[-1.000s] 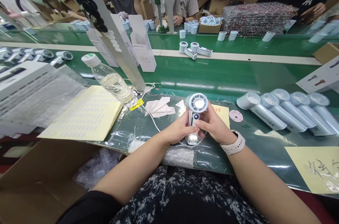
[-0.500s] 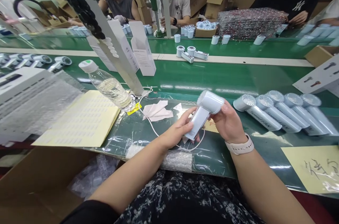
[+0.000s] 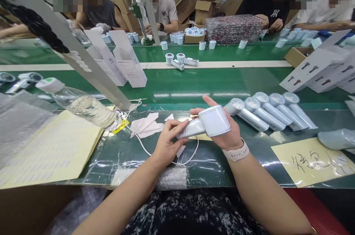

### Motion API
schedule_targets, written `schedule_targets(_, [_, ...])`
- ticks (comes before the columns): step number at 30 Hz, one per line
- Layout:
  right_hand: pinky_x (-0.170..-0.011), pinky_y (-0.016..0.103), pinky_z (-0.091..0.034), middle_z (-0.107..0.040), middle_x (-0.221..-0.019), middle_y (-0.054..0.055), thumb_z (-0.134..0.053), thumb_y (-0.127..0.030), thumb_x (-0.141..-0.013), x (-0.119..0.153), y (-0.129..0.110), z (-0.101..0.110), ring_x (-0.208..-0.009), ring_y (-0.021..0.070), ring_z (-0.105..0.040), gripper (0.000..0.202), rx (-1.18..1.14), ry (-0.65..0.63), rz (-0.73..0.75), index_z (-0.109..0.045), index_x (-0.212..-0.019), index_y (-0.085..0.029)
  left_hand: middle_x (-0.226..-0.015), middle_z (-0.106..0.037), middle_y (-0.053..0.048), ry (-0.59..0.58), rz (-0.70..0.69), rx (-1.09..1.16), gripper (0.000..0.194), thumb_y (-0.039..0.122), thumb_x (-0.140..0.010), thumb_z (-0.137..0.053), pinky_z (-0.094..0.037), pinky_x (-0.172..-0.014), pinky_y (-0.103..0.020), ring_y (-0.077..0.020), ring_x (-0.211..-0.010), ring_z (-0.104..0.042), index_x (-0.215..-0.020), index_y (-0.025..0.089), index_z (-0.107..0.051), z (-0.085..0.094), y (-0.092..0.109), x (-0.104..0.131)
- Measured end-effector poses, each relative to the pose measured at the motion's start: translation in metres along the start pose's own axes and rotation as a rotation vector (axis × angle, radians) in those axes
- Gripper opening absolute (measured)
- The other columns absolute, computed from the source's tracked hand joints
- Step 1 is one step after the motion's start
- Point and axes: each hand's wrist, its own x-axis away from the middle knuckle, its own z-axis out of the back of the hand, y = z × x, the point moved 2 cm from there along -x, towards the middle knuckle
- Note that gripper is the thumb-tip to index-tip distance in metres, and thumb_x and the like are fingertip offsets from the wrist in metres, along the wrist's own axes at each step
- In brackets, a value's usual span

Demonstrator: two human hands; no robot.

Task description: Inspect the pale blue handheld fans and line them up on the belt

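Observation:
A light-blue handheld fan lies tilted in front of me, its round head toward the right and its lettered handle toward the left. My left hand pinches the handle between thumb and fingers. Behind the head is my right hand, wearing a pale wristband; its fingers stretch out to the left, and the palm is against or just behind the fan. Part of that palm is hidden. Just to the right, several similar wrapped fans marked "Speed FAN" lie in a slanted row.
A water bottle leans at the left near yellow sticker sheets and a slanted metal post. A white cable loops on the bench. Upright white cartons stand along the green belt. Co-workers sit across it.
The fan has turned from steeply tilted to nearly level, its head now facing lower right. My right hand has loosened and spread its fingers. My view has swung to the right.

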Motion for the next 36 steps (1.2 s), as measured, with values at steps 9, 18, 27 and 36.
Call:
schedule_targets(9, [-0.081,0.051,-0.053,-0.073,-0.094,0.012,-0.034,-0.074,-0.084,-0.008,0.011,0.009,-0.092,0.0329,-0.068,0.064,-0.046,0.024,-0.039,-0.061,-0.114,-0.023,-0.103,-0.064,-0.004,0.154,-0.073,-0.003,0.051,0.017,-0.068,-0.083,-0.048,-0.087,-0.038,-0.0221,-0.096,-0.057,-0.113,0.038,-0.071,0.001,0.004,0.005])
schedule_targets(18, [-0.069,0.041,-0.053,-0.071,-0.081,0.008,-0.048,-0.061,-0.084,-0.009,0.021,0.017,-0.079,0.0271,-0.066,0.048,-0.266,0.114,-0.069,-0.070,-0.103,-0.022,-0.099,-0.067,-0.004,0.130,-0.275,-0.151,0.053,0.024,-0.067,-0.086,-0.050,-0.078,-0.034,-0.0195,-0.088,-0.061,-0.116,0.031,-0.067,0.000,0.015,0.007])
schedule_targets(27, [-0.072,0.038,-0.052,-0.071,-0.080,0.006,-0.051,-0.057,-0.083,-0.011,0.029,0.022,-0.081,0.0246,-0.065,0.045,-0.379,0.118,-0.131,-0.073,-0.100,-0.021,-0.095,-0.062,-0.004,0.104,-0.376,-0.258,0.052,0.041,-0.074,-0.080,-0.052,-0.067,-0.030,-0.0168,-0.083,-0.060,-0.120,0.026,-0.060,-0.002,0.017,0.007])
schedule_targets(36, [-0.057,0.033,-0.049,-0.068,-0.070,0.006,-0.055,-0.047,-0.077,-0.018,0.030,0.021,-0.065,0.0224,-0.061,0.034,-0.394,0.263,-0.167,-0.074,-0.087,-0.020,-0.100,-0.061,-0.006,0.033,0.064,0.096,0.066,0.056,-0.056,-0.086,-0.056,-0.069,-0.031,-0.0185,-0.087,-0.063,-0.109,0.022,-0.066,-0.003,0.003,0.006])
